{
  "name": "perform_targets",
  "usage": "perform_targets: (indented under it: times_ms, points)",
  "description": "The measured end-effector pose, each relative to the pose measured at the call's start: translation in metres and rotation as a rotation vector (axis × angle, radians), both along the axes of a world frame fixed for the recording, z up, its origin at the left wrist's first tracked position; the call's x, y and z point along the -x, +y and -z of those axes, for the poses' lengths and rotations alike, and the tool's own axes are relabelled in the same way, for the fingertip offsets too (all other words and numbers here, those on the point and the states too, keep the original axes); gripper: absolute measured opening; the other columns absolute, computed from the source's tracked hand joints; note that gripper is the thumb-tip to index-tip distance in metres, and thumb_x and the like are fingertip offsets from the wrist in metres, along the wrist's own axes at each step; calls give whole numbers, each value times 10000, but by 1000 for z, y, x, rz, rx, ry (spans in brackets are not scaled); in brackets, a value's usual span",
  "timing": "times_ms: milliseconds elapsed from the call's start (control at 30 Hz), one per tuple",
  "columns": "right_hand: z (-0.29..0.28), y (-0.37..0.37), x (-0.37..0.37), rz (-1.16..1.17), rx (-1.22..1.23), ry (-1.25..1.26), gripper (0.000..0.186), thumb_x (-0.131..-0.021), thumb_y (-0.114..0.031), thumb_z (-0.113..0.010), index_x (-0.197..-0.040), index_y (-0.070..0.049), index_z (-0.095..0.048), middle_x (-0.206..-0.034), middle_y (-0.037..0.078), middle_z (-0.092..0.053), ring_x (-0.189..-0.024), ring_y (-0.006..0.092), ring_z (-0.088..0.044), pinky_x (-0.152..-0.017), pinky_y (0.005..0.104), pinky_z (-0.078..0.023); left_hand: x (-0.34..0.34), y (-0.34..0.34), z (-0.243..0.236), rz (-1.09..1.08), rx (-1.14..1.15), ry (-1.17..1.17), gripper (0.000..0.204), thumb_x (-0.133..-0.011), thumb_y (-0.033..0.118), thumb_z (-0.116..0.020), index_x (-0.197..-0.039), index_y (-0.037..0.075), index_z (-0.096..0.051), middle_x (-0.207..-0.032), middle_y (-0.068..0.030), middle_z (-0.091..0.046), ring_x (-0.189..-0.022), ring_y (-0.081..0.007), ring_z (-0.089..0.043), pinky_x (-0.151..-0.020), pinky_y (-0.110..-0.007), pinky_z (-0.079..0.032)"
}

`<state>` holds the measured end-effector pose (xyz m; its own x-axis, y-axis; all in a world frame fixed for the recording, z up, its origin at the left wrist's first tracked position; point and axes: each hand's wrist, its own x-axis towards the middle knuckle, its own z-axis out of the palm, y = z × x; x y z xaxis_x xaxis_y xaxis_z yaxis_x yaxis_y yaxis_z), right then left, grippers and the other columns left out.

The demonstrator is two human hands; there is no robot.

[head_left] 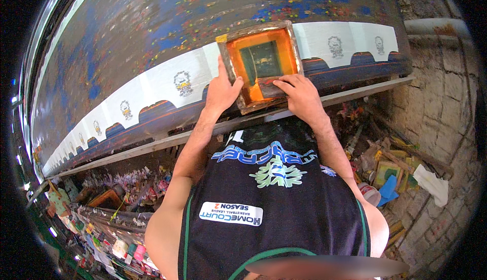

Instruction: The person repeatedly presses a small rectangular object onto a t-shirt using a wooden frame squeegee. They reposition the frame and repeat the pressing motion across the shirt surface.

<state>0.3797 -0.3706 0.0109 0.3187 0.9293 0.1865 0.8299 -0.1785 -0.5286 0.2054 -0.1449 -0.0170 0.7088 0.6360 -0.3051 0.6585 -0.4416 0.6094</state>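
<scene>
Gripped a dark bar [268, 88], perhaps a squeegee, in the closed fingers of the right hand [302, 95]; could not tell the thumb's place, hidden from above. Rested inside the wooden frame [258, 30], over the near end of its orange mesh [286, 46]. Ran roughly side to side along its long axis, close to the near rail and across the frame's longer direction, with the dark rectangular window [263, 59] directly beyond, on the side away from the body. Was nearest, by contact, to the right hand. Clasped the frame's left rail in the left hand [221, 92], with thumb over the wood and fingers along the outer side, near the bar but apart from it. Overlapped, beneath the frame, a white strip [312, 41] on the paint-spattered table [177, 6].
</scene>
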Motion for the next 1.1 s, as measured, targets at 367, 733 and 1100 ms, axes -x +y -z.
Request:
perform_targets:
  times_ms: [367,733,1100]
  points:
    - [9,-86,-121,35,-8,-1,545,-776,118,-654,-1277,-74,-754,-1282,102,-720,-1214,356,-667,-1042,487,-566,-121,-83,14,-23,-22,-110,1073,-975,307,-748,-1726,-70,-80,-854,-246,-773,-742,-420,-771,-700,-496,-607]
    - [29,-146,-201,20,-11,-9,478,-828,28,-678,-1284,-85,-764,-1287,90,-717,-1207,325,-668,-1059,465,-569,-204,-141,17,-36,-13,22,1072,-966,322,-768,-1735,-32,-110,-827,-254,-754,-771,-429,-763,-714,-524,-578]
    - [16,-140,-229,-132,72,123,443,-843,60,-653,-1250,-73,-765,-1230,97,-732,-1182,335,-681,-1017,476,-577,-201,-139,35,-34,-71,-67,1066,-942,303,-746,-1736,-37,-121,-830,-241,-758,-731,-406,-750,-728,-502,-600]
